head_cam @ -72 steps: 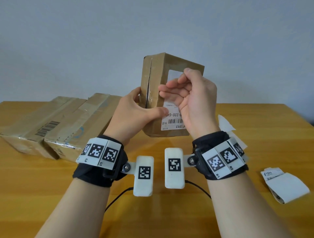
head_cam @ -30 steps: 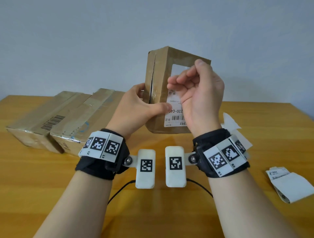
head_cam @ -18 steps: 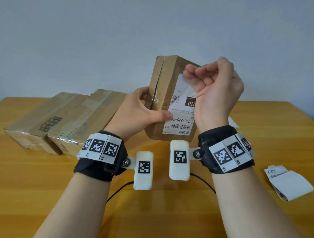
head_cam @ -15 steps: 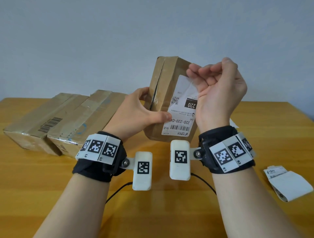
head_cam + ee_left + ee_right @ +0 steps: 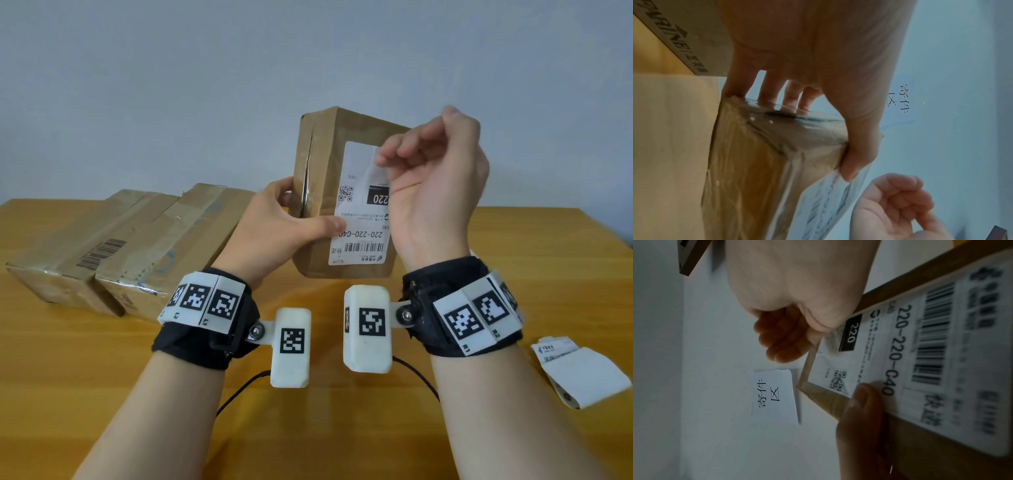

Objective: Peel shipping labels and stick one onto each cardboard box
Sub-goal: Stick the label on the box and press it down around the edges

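Observation:
My left hand (image 5: pixel 301 219) holds a small brown cardboard box (image 5: pixel 318 154) upright above the table, fingers behind it and the thumb pressing the left edge of a white shipping label (image 5: pixel 359 219). The label lies upside down on the face towards me, flat over its lower part. My right hand (image 5: pixel 390 161) is curled at the label's upper right corner, which is slightly lifted and pinched at the thumb. In the right wrist view that thumb (image 5: pixel 818 324) sits by the black "220" block of the label (image 5: pixel 920 369). The left wrist view shows the box (image 5: pixel 756 162) from its side.
Two long taped cardboard boxes (image 5: pixel 68 257) (image 5: pixel 164 246) lie side by side at the back left of the wooden table (image 5: pixel 102 394). Curled white backing paper (image 5: pixel 582 373) lies at the right edge. A black cable (image 5: pixel 239 390) runs under my wrists.
My right hand has moved up and to the right, laying the label down over the box face. More of the label now shows flat. The left hand's grip is unchanged.

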Demonstrator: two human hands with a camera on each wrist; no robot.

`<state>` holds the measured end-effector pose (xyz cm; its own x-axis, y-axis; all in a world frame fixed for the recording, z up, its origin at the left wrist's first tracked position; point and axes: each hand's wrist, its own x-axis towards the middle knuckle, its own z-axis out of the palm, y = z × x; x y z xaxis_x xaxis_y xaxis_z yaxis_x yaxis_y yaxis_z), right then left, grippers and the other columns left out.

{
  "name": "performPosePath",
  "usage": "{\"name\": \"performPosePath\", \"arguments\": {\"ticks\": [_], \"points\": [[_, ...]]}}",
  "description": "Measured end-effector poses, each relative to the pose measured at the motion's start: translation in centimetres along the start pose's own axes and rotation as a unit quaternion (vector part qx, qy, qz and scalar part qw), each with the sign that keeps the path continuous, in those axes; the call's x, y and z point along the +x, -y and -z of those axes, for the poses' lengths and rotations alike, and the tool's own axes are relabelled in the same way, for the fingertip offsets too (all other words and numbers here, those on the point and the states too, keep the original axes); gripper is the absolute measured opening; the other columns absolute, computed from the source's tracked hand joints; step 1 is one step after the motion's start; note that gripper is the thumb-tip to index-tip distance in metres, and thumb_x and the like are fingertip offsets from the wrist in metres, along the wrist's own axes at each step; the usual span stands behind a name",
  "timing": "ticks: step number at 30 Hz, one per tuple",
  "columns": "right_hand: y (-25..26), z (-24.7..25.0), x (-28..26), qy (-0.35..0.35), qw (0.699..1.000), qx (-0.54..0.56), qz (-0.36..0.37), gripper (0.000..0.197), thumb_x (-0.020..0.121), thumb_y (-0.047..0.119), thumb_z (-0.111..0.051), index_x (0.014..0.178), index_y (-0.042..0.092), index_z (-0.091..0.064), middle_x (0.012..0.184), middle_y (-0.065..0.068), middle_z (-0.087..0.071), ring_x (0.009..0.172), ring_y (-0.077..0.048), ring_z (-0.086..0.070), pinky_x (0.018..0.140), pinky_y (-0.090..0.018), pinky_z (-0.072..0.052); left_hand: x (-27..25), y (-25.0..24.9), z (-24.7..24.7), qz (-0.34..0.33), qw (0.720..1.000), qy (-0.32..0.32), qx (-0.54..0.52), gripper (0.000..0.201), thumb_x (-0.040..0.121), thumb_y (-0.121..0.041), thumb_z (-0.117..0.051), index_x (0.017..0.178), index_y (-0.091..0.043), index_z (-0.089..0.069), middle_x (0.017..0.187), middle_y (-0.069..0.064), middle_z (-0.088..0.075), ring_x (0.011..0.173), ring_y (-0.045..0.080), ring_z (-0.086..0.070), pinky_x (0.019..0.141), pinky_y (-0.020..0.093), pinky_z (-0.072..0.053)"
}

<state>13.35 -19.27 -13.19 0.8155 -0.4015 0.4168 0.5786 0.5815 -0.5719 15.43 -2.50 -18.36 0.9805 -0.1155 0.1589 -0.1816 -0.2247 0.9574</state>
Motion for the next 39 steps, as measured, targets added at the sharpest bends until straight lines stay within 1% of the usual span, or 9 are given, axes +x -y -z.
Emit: {"name": "performPosePath", "arguments": {"ticks": [4,8,14,20,24,31,35,37,39], "points": [[-0.9,0.1,-0.3,0.097,0.988,-0.073,-0.096,0.052,0.105,0.006,-0.044,0.055,0.01,-0.06,0.052,-0.01,-0.054,0.051,-0.026,-0.059,0.053,-0.033,-0.051,0.2,0.0,0.3,0.004,1.0,-0.013,-0.007,0.049,0.072,-0.021,-0.097,0.11,-0.03,-0.067,0.093,-0.01,-0.074,0.09,0.012,-0.079,0.085,0.038,-0.066],[-1.7,0.2,-0.5,0.143,0.978,-0.126,-0.09,0.056,0.103,0.002,-0.043,0.052,0.014,-0.062,0.052,-0.009,-0.056,0.054,-0.026,-0.059,0.059,-0.036,-0.053,0.1,-0.2,0.4,-0.001,1.0,-0.01,-0.01,0.045,0.072,-0.023,-0.096,0.108,-0.028,-0.068,0.084,-0.016,-0.077,0.087,0.011,-0.079,0.084,0.037,-0.066],[-1.6,0.1,-0.2,0.103,0.988,-0.112,-0.005,0.05,0.098,0.002,-0.044,0.052,0.015,-0.057,0.052,-0.004,-0.052,0.052,-0.023,-0.054,0.058,-0.036,-0.05,0.0,0.0,0.1,0.0,1.0,0.021,-0.02,0.078,0.051,-0.047,-0.091,0.123,-0.025,-0.071,0.108,-0.004,-0.079,0.099,0.015,-0.079,0.09,0.044,-0.064],[-1.0,0.1,0.3,0.075,0.992,-0.093,0.038,0.041,0.1,-0.003,-0.041,0.061,0.011,-0.049,0.053,-0.001,-0.049,0.052,-0.02,-0.05,0.057,-0.035,-0.045,-0.2,0.1,-0.4,-0.014,0.999,0.035,0.008,0.078,0.052,-0.053,-0.092,0.123,-0.028,-0.07,0.115,-0.005,-0.076,0.107,0.014,-0.075,0.094,0.045,-0.063],[-0.8,0.1,0.5,0.072,0.993,-0.078,0.052,0.037,0.097,0.002,-0.043,0.062,0.012,-0.047,0.054,0.0,-0.047,0.052,-0.02,-0.048,0.058,-0.035,-0.042,-0.1,0.3,-0.5,-0.015,0.999,0.045,0.023,0.096,0.052,-0.058,-0.095,0.136,-0.025,-0.062,0.125,-0.005,-0.071,0.109,0.022,-0.076,0.093,0.046,-0.063],[-0.5,0.0,0.4,0.076,0.992,-0.07,0.068,0.039,0.098,0.007,-0.044,0.06,0.013,-0.048,0.054,0.0,-0.045,0.052,-0.021,-0.045,0.06,-0.035,-0.039,-0.3,-0.2,0.0,-0.013,0.999,0.036,0.024,0.087,0.052,-0.055,-0.095,0.13,-0.032,-0.063,0.119,-0.007,-0.073,0.105,0.017,-0.077,0.092,0.043,-0.064],[-0.3,0.0,0.4,0.081,0.993,-0.065,0.05,0.041,0.1,0.008,-0.043,0.059,0.013,-0.049,0.054,-0.002,-0.045,0.051,-0.022,-0.044,0.056,-0.034,-0.037,-0.2,-0.8,-0.3,-0.004,1.0,0.005,0.005,0.064,0.062,-0.037,-0.099,0.115,-0.036,-0.063,0.108,-0.01,-0.072,0.094,0.005,-0.076,0.087,0.035,-0.065],[-0.3,0.1,0.2,0.079,0.994,-0.066,0.019,0.045,0.102,0.006,-0.041,0.058,0.012,-0.05,0.053,-0.005,-0.045,0.05,-0.023,-0.045,0.053,-0.033,-0.038,-0.1,-0.8,-0.3,-0.001,1.0,-0.021,-0.016,0.063,0.066,-0.032,-0.099,0.118,-0.031,-0.064,0.103,-0.011,-0.073,0.088,0.0,-0.076,0.081,0.029,-0.064],[-0.3,0.2,0.1,0.083,0.993,-0.08,-0.022,0.048,0.104,0.005,-0.041,0.058,0.012,-0.053,0.054,-0.007,-0.047,0.05,-0.023,-0.049,0.052,-0.032,-0.042,0.0,-0.7,-0.3,0.003,0.998,-0.053,-0.041,0.076,0.063,-0.037,-0.096,0.129,-0.022,-0.064,0.104,-0.007,-0.077,0.09,0.005,-0.078,0.078,0.031,-0.063]]}}
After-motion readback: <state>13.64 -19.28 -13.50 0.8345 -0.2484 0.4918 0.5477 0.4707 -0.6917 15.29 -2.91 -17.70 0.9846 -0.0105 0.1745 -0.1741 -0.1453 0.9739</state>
